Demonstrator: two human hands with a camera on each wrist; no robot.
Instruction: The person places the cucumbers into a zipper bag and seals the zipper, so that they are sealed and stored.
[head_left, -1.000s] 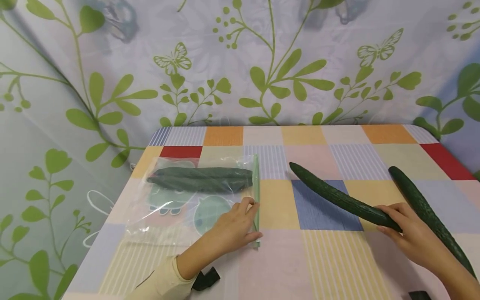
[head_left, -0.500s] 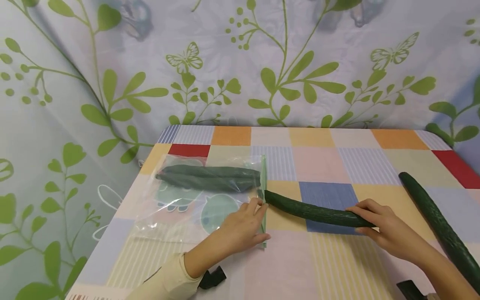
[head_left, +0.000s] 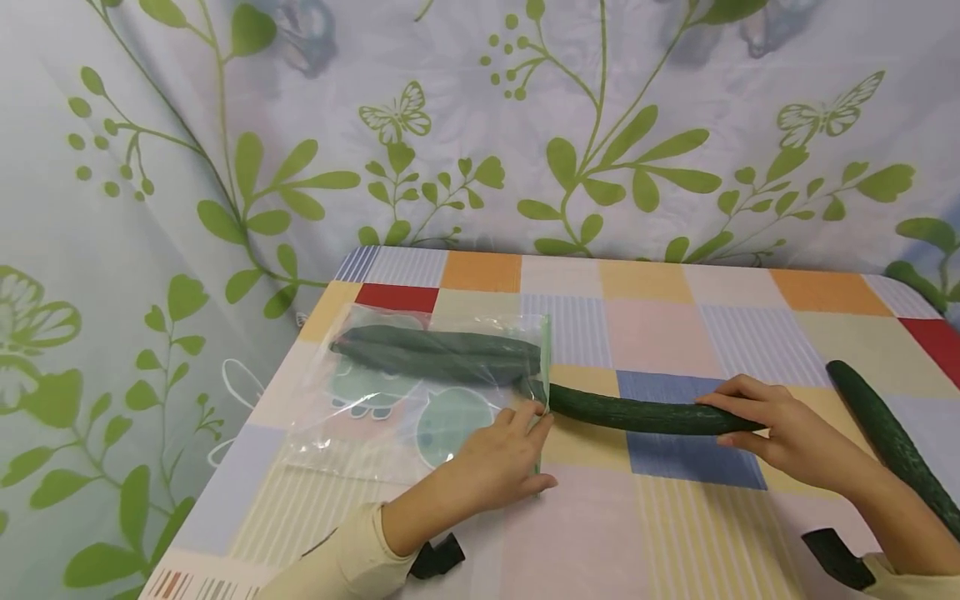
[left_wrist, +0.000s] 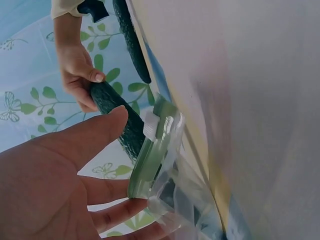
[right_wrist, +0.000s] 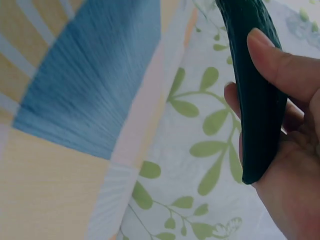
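— Pale green, the stiff zip strip [head_left: 546,350] edging our flat clear plastic bag [head_left: 407,417] has the fingertips of our left hand [head_left: 498,458] on it, thumb spread apart. Where's our long, bumpy dark-green cucumber [head_left: 637,415]?

— Around 2 o'clock from that hand, its far tip just inside the mouth. Our right hand [head_left: 787,433], at 3 o'clock, pinches the other end between thumb and fingers. We'd judge this the loading step, barely begun for this piece.

— What does our next move call for?

— A low, level push toward 9 o'clock, we'd say, with the left fingertips keeping the mouth from closing.

— Anything in our way?

— What look like two bagged dark-green cucumbers [head_left: 450,342], side by side at 11 o'clock. Their blunt ends sit near the mouth, so our tip could butt against them; whether it touches, we can't tell.

— And farther around?

— A loose dark-green cucumber [head_left: 892,442] lies past our right hand, at 3 o'clock. Beyond the patchwork tablecloth [head_left: 577,533], at 12, hangs a pale leaf-printed cloth [head_left: 480,117].
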